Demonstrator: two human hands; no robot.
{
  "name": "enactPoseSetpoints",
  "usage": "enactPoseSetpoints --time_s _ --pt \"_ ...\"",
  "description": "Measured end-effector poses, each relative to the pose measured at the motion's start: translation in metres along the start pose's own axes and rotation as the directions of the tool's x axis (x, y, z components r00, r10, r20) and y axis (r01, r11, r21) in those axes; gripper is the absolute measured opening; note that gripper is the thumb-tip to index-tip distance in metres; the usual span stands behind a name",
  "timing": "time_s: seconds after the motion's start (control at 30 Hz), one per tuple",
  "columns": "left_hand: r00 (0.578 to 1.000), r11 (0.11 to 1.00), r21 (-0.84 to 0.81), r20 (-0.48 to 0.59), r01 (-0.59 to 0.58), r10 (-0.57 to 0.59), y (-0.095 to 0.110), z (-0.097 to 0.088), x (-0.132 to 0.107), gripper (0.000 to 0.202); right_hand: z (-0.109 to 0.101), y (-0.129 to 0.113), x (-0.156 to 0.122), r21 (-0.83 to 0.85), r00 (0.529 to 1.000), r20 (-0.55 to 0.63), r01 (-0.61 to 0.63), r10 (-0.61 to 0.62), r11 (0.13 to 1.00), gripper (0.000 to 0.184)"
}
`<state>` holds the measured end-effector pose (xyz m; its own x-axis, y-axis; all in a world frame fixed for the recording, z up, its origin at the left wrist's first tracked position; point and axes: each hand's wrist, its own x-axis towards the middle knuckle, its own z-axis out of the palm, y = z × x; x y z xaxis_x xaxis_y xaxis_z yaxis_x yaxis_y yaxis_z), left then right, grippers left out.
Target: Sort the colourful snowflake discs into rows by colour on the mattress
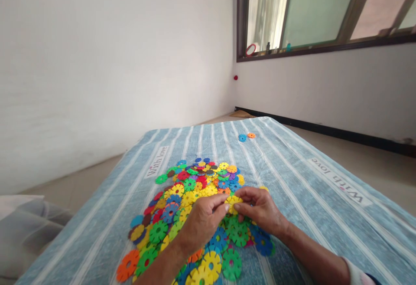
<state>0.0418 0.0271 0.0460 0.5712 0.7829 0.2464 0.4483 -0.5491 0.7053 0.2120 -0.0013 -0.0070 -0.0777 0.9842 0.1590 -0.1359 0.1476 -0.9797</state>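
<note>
Left hand point(205, 216) and right hand point(264, 212) pinch yellow notched disc point(233, 205) between them, above disc pile point(190, 184) on striped cloth point(292, 185). Step, as I read it: 2-handed handling of piece. Next move, I judge, calls for steady fingertips at rim.

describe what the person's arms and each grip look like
The left grip and right grip are bare hands, no gloves or rings visible. The left forearm shows no sleeve; the right forearm meets a pale sleeve, dark material beside it.
</note>
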Motion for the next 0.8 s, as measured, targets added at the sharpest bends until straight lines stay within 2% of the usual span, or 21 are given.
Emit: enactPoseSetpoints --time_s 0.07,0.13,0.2,0.27,0.4,0.53,0.8 --pt "0.998 0.995 0.077 -0.032 -0.06 0.063 -0.004 -0.003 0.002 0.021 -0.003 0.001 0.001 -0.005 1.0 -0.01 -0.01 0.01 1.0 0.024" --pt "0.986 0.975 0.195 -0.107 -0.108 0.131 -0.012 -0.008 0.005 0.021 -0.007 0.001 0.002 -0.018 0.999 -0.049 -0.022 0.021 1.0 0.026" --pt "0.961 0.935 0.333 -0.198 -0.121 0.194 -0.024 -0.014 0.009 0.022 -0.01 0.001 0.004 -0.034 0.993 -0.111 -0.031 0.027 0.999 0.028" --pt "0.943 0.891 0.44 -0.234 -0.114 0.236 -0.036 -0.021 0.012 0.023 -0.013 0.0 0.005 -0.054 0.986 -0.161 -0.044 0.035 0.998 0.031" --pt "0.96 0.818 0.565 -0.156 -0.106 0.232 -0.052 -0.029 0.015 0.017 -0.015 0.0 0.006 -0.087 0.978 -0.2 -0.079 0.06 0.993 0.034" --pt "0.979 0.77 0.629 -0.065 -0.112 0.195 -0.055 -0.028 0.013 0.015 -0.016 0.002 0.005 -0.106 0.98 -0.189 -0.076 0.055 0.991 0.034" --pt "0.98 0.765 0.615 0.065 -0.19 0.191 -0.054 -0.021 0.011 0.019 -0.017 0.007 0.006 -0.118 0.983 -0.178 -0.063 0.042 0.991 0.031"
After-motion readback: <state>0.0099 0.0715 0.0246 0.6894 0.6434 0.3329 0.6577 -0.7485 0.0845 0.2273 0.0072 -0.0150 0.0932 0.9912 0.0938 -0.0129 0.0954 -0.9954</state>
